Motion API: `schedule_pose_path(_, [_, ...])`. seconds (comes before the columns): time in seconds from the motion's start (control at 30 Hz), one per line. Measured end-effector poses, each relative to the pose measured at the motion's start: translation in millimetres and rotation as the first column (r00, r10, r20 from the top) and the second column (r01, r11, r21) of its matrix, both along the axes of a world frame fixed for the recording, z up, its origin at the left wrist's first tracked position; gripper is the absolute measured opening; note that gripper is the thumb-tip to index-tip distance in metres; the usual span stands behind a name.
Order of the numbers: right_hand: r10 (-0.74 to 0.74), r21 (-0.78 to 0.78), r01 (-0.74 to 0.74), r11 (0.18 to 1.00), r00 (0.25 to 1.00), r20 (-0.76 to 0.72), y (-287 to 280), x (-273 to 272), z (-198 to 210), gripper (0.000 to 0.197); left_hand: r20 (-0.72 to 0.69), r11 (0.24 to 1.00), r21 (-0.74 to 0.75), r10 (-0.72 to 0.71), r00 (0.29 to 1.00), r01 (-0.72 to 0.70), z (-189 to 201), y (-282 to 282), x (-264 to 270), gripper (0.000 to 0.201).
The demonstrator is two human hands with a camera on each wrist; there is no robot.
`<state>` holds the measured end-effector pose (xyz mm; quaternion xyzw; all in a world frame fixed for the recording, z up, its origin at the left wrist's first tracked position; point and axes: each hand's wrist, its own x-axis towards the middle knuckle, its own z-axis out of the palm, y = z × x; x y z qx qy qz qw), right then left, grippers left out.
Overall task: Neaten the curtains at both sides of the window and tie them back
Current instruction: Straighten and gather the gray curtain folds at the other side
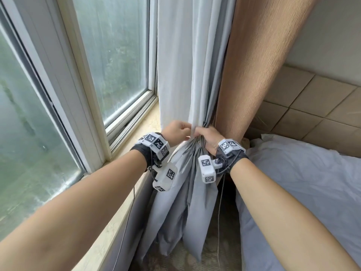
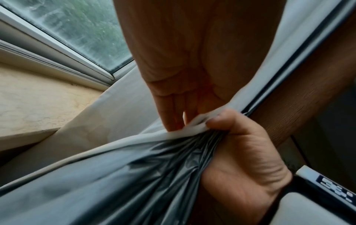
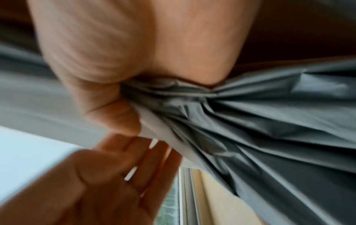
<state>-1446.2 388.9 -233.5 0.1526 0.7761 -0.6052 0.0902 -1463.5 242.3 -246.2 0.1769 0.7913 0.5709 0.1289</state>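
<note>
Beside the window sill (image 1: 134,147), the right hand (image 1: 208,138) clamps its fingers round the bunched grey curtain (image 1: 187,75); the left hand (image 1: 175,132) has straight, close-set fingers touching its white edge.

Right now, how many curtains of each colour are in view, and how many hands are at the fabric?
pale curtain, white and grey, bunched: 1
tan curtain, hanging loose: 1
hands at the pale curtain: 2 (right hand grips the gather, left hand touches its white edge)
Total: 4
</note>
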Motion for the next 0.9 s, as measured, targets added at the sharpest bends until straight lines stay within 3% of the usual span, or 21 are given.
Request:
schedule_pose_path(0.03, [0.019, -0.030, -0.020, 0.999, 1.000, -0.012, 1, 2, 1, 0.071, -0.003, 0.998, -0.051, -0.033, 0.999, 0.033, 1, -2, 2, 0.025])
schedule_pose_path(0.07, [0.027, -0.029, -0.028, 0.999, 0.999, -0.039, 1, 2, 0, 0.059, 0.010, 0.995, -0.074, -0.066, 0.998, 0.067, 2, -3, 4, 0.026])
schedule_pose_path(0.13, [0.020, 0.026, -0.017, 1.000, 0.995, -0.095, 5, 1, -5, 0.043, 0.106, 0.994, -0.009, -0.104, 0.989, 0.106, 7, -4, 6, 0.027])
schedule_pose_path(0.3, [-0.025, 0.041, 0.028, 0.999, 0.997, -0.069, 16, 3, -8, 0.057, 0.308, 0.985, 0.155, -0.125, 0.943, 0.080, 10, -16, -5, 0.032])
schedule_pose_path(0.4, [-0.070, 0.057, 0.072, 0.996, 0.996, -0.049, 29, -3, -11, 0.070, 0.232, 0.989, 0.121, 0.054, 0.971, -0.084, 6, -15, -15, 0.029])
schedule_pose_path(0.47, [-0.058, 0.039, 0.059, 0.997, 0.997, -0.045, 38, -5, -13, 0.061, 0.184, 0.977, 0.134, 0.141, 0.973, -0.167, 2, -12, -24, 0.040])
schedule_pose_path(0.53, [-0.033, 0.010, 0.033, 0.999, 0.999, -0.039, 38, 1, -7, 0.049, 0.177, 0.988, 0.106, 0.092, 0.980, -0.112, -2, -9, -29, 0.057])
schedule_pose_path(0.6, [0.002, -0.034, -0.003, 0.999, 1.000, -0.031, 37, 5, -3, 0.046, 0.159, 0.996, 0.047, 0.069, 0.985, -0.077, -7, -5, -33, 0.060])
schedule_pose_path(0.77, [-0.038, -0.012, 0.037, 0.999, 0.997, -0.063, 39, 1, -6, 0.040, 0.028, 0.980, 0.097, 0.172, 0.985, -0.174, -12, 0, -32, 0.010])
schedule_pose_path(0.9, [-0.134, 0.069, 0.144, 0.987, 0.982, -0.130, 28, -2, -7, 0.024, 0.016, 0.957, 0.120, 0.264, 0.964, -0.264, -19, -8, -34, 0.015])
